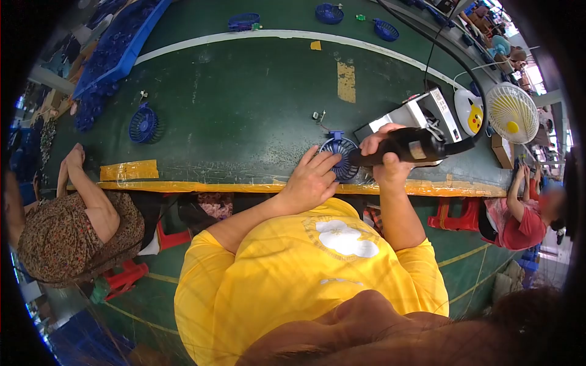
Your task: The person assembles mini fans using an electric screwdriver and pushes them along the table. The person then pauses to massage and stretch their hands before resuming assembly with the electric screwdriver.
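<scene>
My right hand [390,161] is wrapped around a black electric screwdriver [415,146], a thick cord running from its back end. The tool points left, its front end at a small blue fan [347,146] with a round grille, lying on the green bench. My left hand [314,177] holds the fan by its left side, fingers over the rim. Thin wires lead from the fan to a small connector piece [316,115]. The driver's tip is hard to make out.
A white-and-black box-like device [421,113] stands behind the driver. Another blue fan [144,124] lies to the left; several more line the far side. A large blue bin [131,49] holds blue parts. A white desk fan [513,113] stands right. Co-workers [85,232] sit on both sides.
</scene>
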### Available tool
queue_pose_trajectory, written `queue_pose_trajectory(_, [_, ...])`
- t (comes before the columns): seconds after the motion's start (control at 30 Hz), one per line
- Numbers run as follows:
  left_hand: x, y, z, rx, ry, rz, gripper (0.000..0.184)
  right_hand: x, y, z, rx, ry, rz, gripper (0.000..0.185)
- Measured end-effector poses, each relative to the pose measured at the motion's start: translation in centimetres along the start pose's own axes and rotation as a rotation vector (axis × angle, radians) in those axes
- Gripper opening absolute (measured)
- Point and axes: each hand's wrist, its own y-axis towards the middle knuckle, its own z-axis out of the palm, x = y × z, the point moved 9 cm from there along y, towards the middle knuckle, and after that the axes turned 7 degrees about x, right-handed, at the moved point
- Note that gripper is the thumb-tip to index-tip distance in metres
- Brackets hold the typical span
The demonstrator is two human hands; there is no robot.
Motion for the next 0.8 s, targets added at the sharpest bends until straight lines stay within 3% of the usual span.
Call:
queue_pose_trajectory(0.1, [-0.4,-0.3,-0.6,-0.068,0.060,0.008,0.013,2.8,0.1,-1.9,-0.076,-0.024,-0.021,0.060])
queue_pose_trajectory(0.27, [0.5,-1.1,-0.2,-0.090,0.055,-0.043,0.016,9.7,0.8,-4.2,-0.194,-0.177,-0.233,0.060])
queue_pose_trajectory(0.5, [-0.8,-1.4,1.0,-0.005,-0.062,0.192,0.015,8.7,0.8,-3.0,-0.156,-0.278,-0.156,0.059])
queue_pose_trajectory(0.8, [-1.7,-1.4,1.1,-0.001,-0.020,0.238,0.013,4.7,0.2,-0.5,-0.104,-0.108,-0.102,0.066])
